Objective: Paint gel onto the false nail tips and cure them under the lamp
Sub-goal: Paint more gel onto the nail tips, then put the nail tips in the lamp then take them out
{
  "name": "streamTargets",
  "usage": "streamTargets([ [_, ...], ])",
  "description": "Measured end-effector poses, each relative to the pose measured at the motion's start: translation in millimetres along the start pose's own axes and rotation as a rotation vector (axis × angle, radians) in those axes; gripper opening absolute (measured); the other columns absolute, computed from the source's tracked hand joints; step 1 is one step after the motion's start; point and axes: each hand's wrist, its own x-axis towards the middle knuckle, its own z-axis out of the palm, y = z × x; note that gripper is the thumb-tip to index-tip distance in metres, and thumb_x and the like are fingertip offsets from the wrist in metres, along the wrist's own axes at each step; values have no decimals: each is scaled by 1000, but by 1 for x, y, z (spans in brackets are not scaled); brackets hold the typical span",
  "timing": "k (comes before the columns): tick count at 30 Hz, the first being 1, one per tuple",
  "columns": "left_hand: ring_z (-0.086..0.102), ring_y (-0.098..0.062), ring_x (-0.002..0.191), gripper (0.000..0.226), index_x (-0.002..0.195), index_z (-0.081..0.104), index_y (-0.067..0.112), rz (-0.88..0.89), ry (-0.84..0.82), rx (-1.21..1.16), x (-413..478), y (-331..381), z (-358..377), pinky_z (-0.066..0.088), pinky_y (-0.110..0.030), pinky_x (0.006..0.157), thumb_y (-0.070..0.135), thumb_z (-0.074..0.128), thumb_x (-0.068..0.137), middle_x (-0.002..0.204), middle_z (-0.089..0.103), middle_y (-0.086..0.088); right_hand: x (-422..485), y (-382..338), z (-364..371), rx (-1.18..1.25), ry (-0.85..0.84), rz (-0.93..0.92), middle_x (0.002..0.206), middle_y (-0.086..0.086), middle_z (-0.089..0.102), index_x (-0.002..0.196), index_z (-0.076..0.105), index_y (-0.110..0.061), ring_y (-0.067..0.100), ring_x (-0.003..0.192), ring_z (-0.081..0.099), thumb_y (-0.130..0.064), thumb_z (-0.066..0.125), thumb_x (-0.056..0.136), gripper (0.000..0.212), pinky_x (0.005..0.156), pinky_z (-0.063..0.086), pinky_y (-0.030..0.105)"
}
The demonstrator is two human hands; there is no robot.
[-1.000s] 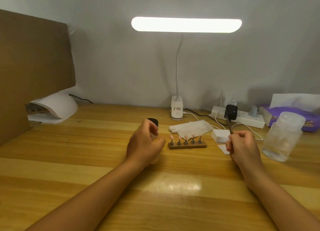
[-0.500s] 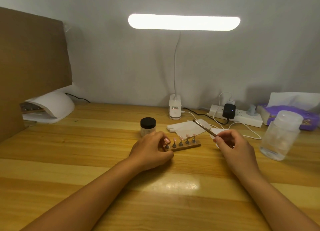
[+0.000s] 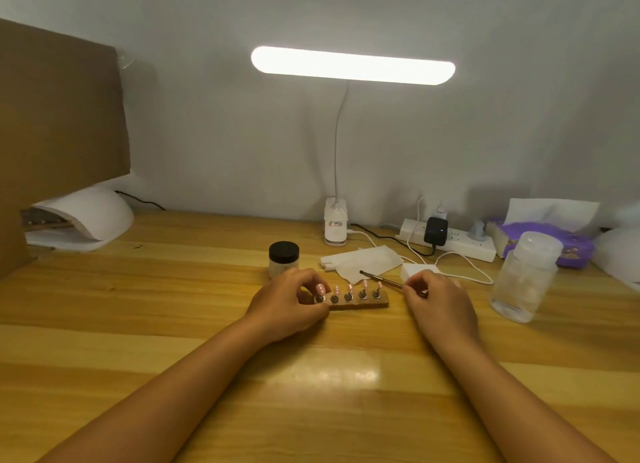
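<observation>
Five false nail tips (image 3: 350,287) stand in a row on a wooden holder (image 3: 363,304) at mid-table. The left hand (image 3: 287,306) pinches the holder's left end; the right hand (image 3: 440,303) pinches a brush (image 3: 381,279), its tip just behind the row. Advisable: brace the holder and stroke thinly from base to tip. The curing lamp (image 3: 93,216) sits far left.

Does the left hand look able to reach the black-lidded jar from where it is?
Probably yes. The jar stands just behind the left hand, nothing between them; the hand would first have to release the nail holder it grips.
</observation>
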Motion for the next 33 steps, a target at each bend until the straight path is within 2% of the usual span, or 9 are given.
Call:
streamTargets([
  [5, 54, -1, 83, 21, 103, 65, 37, -15, -21, 1, -2, -1, -1, 40, -22, 68, 37, 73, 84, 99, 60, 18, -14, -13, -9, -34, 145, -125, 103, -1, 67, 111, 65, -21, 13, 93, 57, -26, 58, 96, 18, 74, 54, 31],
  [8, 55, -1, 83, 30, 111, 62, 37, -28, -28, -7, -2, 0, -3, 41, -20, 66, 38, 74, 84, 100, 60, 18, -28, -22, -12, -117, 72, -194, 95, -3, 63, 114, 55, -23, 11, 83, 56, -29, 56, 95, 20, 70, 55, 30],
  [11, 57, -3, 80, 28, 107, 55, 36, -29, -32, -36, -1, 1, -3, 44, -21, 67, 37, 72, 85, 98, 61, 16, -46, -38, -5, -111, -62, -76, 108, -2, 59, 130, 38, -24, 14, 96, 56, -55, 53, 90, 53, 82, 55, 34],
  [14, 60, -11, 85, 15, 94, 52, 31, -34, 5, -98, 1, 3, -3, 52, -31, 71, 35, 65, 88, 96, 62, 10, -58, -58, 7, -190, -181, 70, 148, 5, 39, 148, 9, -20, 24, 132, 37, -86, 42, 73, 105, 108, 36, 39],
  [18, 63, -19, 91, 2, 94, 56, 24, -42, -17, -221, -1, 5, -8, 54, -46, 86, 26, 55, 93, 93, 66, 0, -61, -87, 20, -166, -222, 215, 159, 8, 16, 151, -10, -15, 31, 143, 15, -100, 32, 55, 136, 114, 19, 45],
  [22, 66, -15, 81, 10, 96, 58, 20, -75, -1, -321, -3, 4, -9, 55, -43, 80, 22, 48, 97, 84, 69, 1, -65, -99, 32, -189, -167, 217, 158, 8, 19, 150, -15, -16, 32, 141, 18, -97, 39, 56, 135, 114, 19, 44],
  [26, 60, -14, 71, 12, 97, 59, 16, -67, 14, -413, -3, 2, -12, 49, -33, 64, 17, 47, 98, 84, 67, -8, -63, -95, 24, -93, -128, 234, 156, 5, 24, 148, -12, -23, 30, 141, 22, -89, 54, 58, 130, 114, 22, 43],
  [30, 58, -15, 60, 15, 95, 63, 11, -79, 64, -481, -3, -7, -16, 47, -31, 55, 13, 48, 98, 80, 67, -9, -78, -76, -9, 166, -137, 119, 154, -2, 24, 143, -13, -42, 22, 137, 25, -88, 62, 49, 129, 113, 29, 41],
  [33, 61, -8, 56, 17, 90, 67, 12, -44, 32, -431, -4, -8, -13, 47, -28, 55, 10, 51, 97, 73, 68, -4, -89, -38, -62, 214, -28, 26, 148, -10, 28, 139, -12, -53, 9, 126, 29, -94, 60, 41, 128, 108, 32, 37],
])
